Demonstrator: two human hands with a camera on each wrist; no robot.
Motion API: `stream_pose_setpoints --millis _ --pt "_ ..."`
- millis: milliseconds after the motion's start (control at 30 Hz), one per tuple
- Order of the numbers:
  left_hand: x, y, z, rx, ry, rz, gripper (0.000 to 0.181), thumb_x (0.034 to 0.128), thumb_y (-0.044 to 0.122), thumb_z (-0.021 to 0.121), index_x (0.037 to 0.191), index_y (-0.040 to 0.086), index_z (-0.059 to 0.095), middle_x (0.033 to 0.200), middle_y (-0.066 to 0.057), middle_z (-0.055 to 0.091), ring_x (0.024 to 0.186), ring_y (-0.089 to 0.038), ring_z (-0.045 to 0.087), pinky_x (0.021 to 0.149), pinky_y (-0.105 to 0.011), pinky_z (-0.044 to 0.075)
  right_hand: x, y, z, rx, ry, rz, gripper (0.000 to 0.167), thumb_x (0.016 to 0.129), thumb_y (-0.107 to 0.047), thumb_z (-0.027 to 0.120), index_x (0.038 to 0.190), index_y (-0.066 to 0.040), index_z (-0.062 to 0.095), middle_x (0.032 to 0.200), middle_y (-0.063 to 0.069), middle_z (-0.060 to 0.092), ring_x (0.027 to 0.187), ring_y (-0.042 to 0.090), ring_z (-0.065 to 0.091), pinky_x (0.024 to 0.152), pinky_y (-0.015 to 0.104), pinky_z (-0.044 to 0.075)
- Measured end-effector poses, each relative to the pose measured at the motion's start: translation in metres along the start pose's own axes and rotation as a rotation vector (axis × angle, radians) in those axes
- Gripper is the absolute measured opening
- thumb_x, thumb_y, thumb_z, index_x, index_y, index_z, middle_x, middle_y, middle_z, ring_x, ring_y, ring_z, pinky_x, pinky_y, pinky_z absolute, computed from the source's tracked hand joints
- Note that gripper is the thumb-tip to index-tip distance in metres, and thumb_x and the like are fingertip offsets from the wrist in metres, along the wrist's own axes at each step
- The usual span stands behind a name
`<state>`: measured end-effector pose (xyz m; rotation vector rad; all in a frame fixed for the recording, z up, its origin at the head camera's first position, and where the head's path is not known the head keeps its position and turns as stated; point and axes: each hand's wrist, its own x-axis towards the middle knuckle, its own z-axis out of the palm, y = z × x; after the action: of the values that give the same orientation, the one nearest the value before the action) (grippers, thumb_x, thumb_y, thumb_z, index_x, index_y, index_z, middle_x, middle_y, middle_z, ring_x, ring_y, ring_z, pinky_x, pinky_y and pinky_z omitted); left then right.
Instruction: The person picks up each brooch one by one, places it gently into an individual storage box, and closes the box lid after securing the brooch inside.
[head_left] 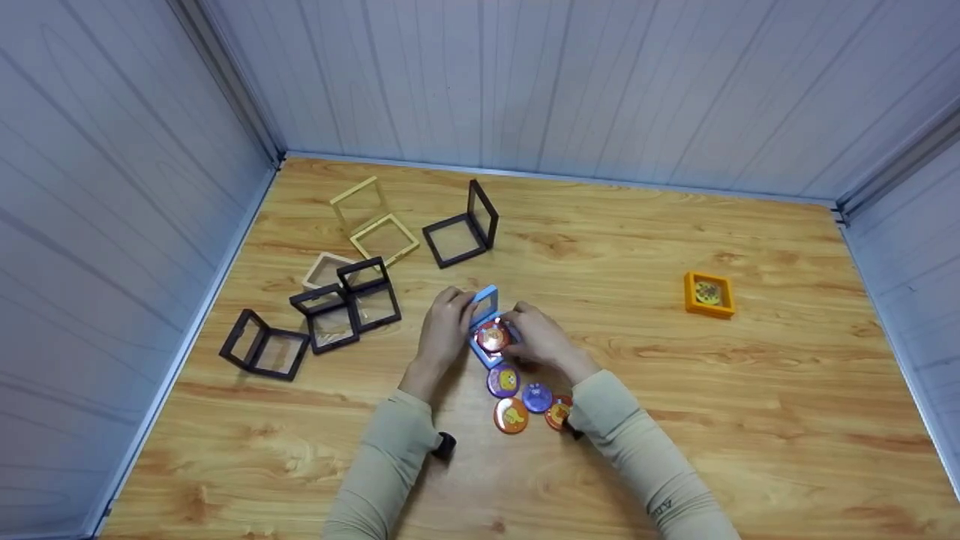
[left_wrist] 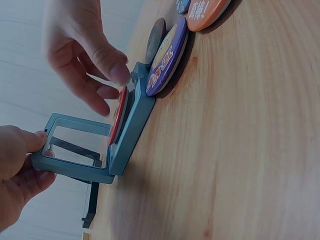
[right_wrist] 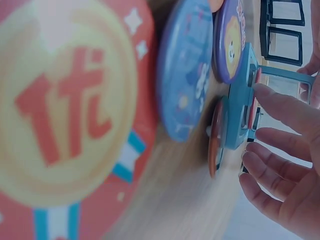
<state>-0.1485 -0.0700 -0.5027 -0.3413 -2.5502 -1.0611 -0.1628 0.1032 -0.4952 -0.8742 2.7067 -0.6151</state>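
A: Here's the left hand (head_left: 444, 326), pinching the lid (left_wrist: 75, 172) of the blue frame (left_wrist: 131, 137) upright, likely to stop it dropping shut on the red badge (head_left: 493, 337)!

B: And that badge lies on the frame's base, mid-worktop (head_left: 787, 420)! The right hand (head_left: 541, 336) has its fingers loosely spread, thumb at the badge's edge, perhaps to settle it; I can't tell if it presses

A: Count the frames for us!

B: Eight! One blue, four black frames (head_left: 463, 257), one gold frame (head_left: 371, 226), one pale frame (head_left: 316, 268), and an orange frame (head_left: 709, 310) well apart on the right, a badge inside

A: Badges?

B: Seven that I can see: the one in the orange frame, ours in the blue, then a purple badge (head_left: 503, 381), a blue badge (head_left: 537, 397), an orange badge (head_left: 511, 415) and a second red badge (head_left: 557, 413), grouped near the wrists, I'd guess for easy reach

A: And the seventh?

B: A side badge (right_wrist: 217, 132), just beside the blue frame
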Motion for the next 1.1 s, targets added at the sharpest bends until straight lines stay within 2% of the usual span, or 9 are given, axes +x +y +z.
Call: stream_pose_setpoints --millis 300,533,767,1100 --pt "0.000 0.001 0.000 0.000 0.001 -0.001 0.016 0.0839 0.004 0.058 0.094 -0.005 0.065 0.085 -0.011 0.057 0.080 -0.023 0.055 0.074 -0.032 0.047 -0.007 0.006 -0.001 0.067 -0.030 0.088 0.046 0.071 -0.015 0.074 0.111 0.001 0.058 0.090 0.007 0.051 0.075 0.017 0.049 0.065 0.029 0.044" --pt "-0.001 -0.001 0.001 0.015 0.015 0.026 0.014 0.0835 0.003 0.058 0.093 -0.005 0.065 0.083 -0.010 0.056 0.079 -0.023 0.055 0.072 -0.033 0.047 -0.008 0.013 0.000 0.094 -0.011 0.045 0.033 0.071 -0.012 0.073 0.097 0.004 0.062 0.078 0.008 0.054 0.068 0.018 0.049 0.060 0.031 0.043" --pt "-0.002 0.000 0.000 0.009 0.012 0.025 0.015 0.0834 0.004 0.058 0.094 -0.005 0.064 0.083 -0.010 0.056 0.079 -0.023 0.055 0.072 -0.032 0.047 -0.007 0.014 0.000 0.140 -0.032 0.085 0.026 0.073 -0.009 0.071 0.095 0.003 0.064 0.078 0.008 0.059 0.072 0.020 0.055 0.065 0.031 0.046" --pt "-0.004 0.003 0.000 -0.006 -0.004 0.026 0.016 0.0840 0.005 0.058 0.095 -0.005 0.064 0.085 -0.010 0.056 0.080 -0.022 0.055 0.073 -0.032 0.047 -0.006 0.017 0.003 0.224 -0.052 0.108 0.019 0.076 -0.005 0.068 0.093 0.001 0.063 0.069 0.003 0.060 0.060 0.011 0.054 0.056 0.025 0.046"
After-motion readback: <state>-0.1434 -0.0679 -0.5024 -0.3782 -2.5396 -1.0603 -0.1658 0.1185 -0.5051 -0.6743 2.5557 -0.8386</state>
